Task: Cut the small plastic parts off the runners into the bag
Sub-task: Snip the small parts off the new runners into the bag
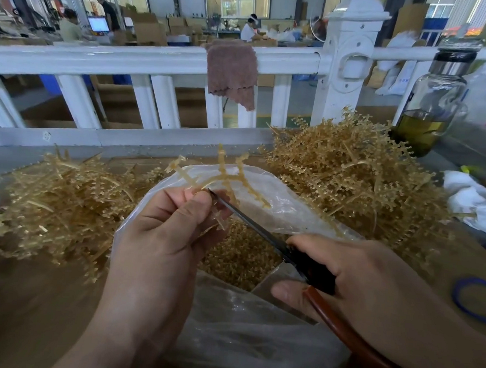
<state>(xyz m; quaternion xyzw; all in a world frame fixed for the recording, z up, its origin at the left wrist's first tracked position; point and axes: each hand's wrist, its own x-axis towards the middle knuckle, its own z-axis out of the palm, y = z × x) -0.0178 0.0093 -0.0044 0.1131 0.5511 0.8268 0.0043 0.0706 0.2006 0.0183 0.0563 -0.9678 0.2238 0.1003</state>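
Note:
My left hand (164, 236) pinches a branched amber plastic runner (222, 177) and holds it up over the open clear bag (255, 341). My right hand (372, 280) grips scissors (261, 230) with dark blades and red-brown handles. The blade tips touch the runner just beside my left fingertips. Inside the bag lies a heap of small amber cut parts (240, 257).
A pile of amber runners (350, 176) is heaped at the right, and another pile (61, 209) lies at the left on the brown table (30, 298). A white railing (158, 62) with a brown cloth (231, 72) runs behind. A glass bottle (434, 104) stands far right, a blue rubber band (473, 300) near it.

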